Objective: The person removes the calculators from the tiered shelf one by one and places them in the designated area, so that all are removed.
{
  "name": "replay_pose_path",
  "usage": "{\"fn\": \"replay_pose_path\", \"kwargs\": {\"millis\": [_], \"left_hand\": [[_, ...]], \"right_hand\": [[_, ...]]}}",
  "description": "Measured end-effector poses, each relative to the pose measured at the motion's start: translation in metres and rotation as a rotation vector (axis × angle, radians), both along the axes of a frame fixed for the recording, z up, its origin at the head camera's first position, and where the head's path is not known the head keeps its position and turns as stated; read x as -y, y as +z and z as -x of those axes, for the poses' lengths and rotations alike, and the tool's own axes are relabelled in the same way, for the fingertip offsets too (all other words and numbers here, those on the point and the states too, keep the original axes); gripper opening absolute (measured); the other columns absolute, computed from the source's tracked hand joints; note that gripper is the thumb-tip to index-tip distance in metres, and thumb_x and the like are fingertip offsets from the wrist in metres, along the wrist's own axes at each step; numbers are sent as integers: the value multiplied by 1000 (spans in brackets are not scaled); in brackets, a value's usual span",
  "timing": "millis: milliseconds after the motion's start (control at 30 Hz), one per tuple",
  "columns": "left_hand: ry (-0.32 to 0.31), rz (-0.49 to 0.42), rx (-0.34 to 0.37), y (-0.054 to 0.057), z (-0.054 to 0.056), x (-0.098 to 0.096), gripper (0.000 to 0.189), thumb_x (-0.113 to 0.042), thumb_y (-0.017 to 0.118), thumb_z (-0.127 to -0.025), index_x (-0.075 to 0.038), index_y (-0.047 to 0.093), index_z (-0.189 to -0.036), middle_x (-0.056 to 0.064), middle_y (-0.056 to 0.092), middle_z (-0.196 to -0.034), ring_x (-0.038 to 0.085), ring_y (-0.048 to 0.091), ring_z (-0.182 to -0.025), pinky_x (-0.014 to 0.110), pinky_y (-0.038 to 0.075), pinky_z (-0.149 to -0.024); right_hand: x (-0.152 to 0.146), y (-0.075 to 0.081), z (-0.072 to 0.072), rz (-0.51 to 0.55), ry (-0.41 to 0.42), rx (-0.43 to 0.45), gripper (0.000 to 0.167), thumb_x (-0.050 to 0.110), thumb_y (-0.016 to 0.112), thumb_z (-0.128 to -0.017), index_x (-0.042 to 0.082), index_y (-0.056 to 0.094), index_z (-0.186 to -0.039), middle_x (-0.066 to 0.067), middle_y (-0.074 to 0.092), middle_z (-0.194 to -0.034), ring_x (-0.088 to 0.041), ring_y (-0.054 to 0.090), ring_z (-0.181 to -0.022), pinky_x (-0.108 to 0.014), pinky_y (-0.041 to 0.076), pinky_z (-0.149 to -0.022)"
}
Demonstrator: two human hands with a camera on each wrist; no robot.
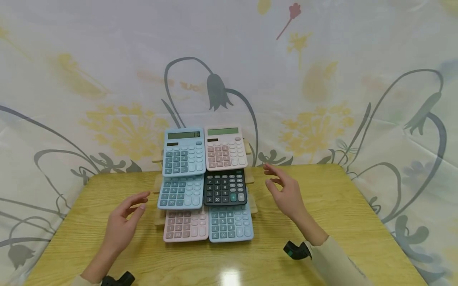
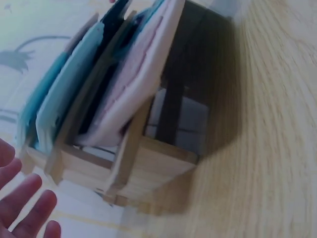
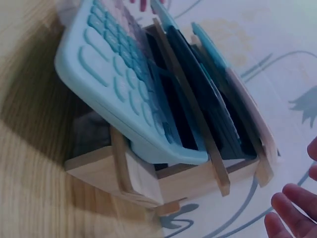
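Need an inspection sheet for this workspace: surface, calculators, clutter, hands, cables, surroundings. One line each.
Surface: yellow wood-grain tabletop, bright reflection near the person.
Calculators: six, leaning in a tiered pale wooden rack; top row, light-blue rectangular calculator left, pale-pink rectangular calculator right; middle, light-blue left, black rectangular calculator right; bottom, pink left, light-blue right.
Clutter: nothing seen.
Hands: left hand and right hand either side of the rack, both empty.
Cables: nothing seen.
Surroundings: white backdrop printed with grey and yellow flowers.

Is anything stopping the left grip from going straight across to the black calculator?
Yes, the middle blue calculator stands between the left grip and the black calculator. Ends of the wooden rack also stick out on that side.
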State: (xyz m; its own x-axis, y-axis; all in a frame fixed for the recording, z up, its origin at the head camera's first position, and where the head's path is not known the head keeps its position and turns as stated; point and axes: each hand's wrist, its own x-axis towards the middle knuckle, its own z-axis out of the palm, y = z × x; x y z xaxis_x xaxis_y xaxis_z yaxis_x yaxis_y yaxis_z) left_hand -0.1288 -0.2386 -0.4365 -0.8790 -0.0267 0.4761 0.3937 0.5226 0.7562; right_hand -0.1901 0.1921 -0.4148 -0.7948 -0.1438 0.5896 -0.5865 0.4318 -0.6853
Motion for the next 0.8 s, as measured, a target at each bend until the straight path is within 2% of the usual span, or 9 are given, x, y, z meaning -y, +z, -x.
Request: {"fn": "replay_pose_path", "kwargs": {"millis": [100, 233, 300, 433, 633, 800], "left_hand": [[3, 2, 90, -5, 1, 4, 32, -3, 58, -101, -5, 62, -132, 14, 64, -126, -3, 55, -108, 9, 44, -84], [-25, -8, 193, -11, 2, 7, 33, -8, 57, -102, -4, 59, -135, 16, 61, -131, -3, 54, -108, 11, 46, -82], [-46, -26, 235, -14, 3, 7, 34, -8, 57, -102, -3, 58, -136, 16, 60, -133, -2, 55, -109, 14, 48, -82], [-69, -44, 297, -18, 4, 6, 36, -11, 59, -101, -3, 57, -136, 15, 59, -135, 4, 57, -110, 19, 50, -82], [-105, -78, 353, -24, 6, 5, 35, -11, 63, -99, 0, 60, -132, 17, 57, -137, 9, 59, -109, 23, 53, -82], [-117, -41, 350, -26, 5, 6, 28, -15, 68, -96, -1, 69, -120, 13, 57, -139, -4, 51, -114, 22, 50, -85]], "right_hand": [[1, 2, 7, 49, 7, 65, 43, -2, 61, -97, 0, 55, -139, -19, 63, -128, -32, 61, -115, -33, 53, -89], [1, 4, 16, 80, 5, 134, 44, 0, 58, -99, 0, 51, -143, -20, 61, -131, -34, 60, -116, -43, 52, -92], [0, 5, 20, 80, 0, 167, 44, 4, 57, -101, 0, 49, -144, -18, 61, -132, -33, 60, -118, -47, 51, -93], [1, 4, 28, 83, -21, 217, 44, 10, 57, -102, 5, 50, -145, -14, 61, -132, -29, 59, -118, -49, 49, -96], [7, 3, 37, 139, -26, 265, 43, 10, 56, -102, 5, 51, -145, -16, 62, -131, -30, 59, -118, -49, 47, -98], [12, 3, 44, 192, -6, 308, 42, 5, 55, -102, 2, 51, -144, -20, 60, -131, -32, 59, -119, -46, 47, -99]]}}
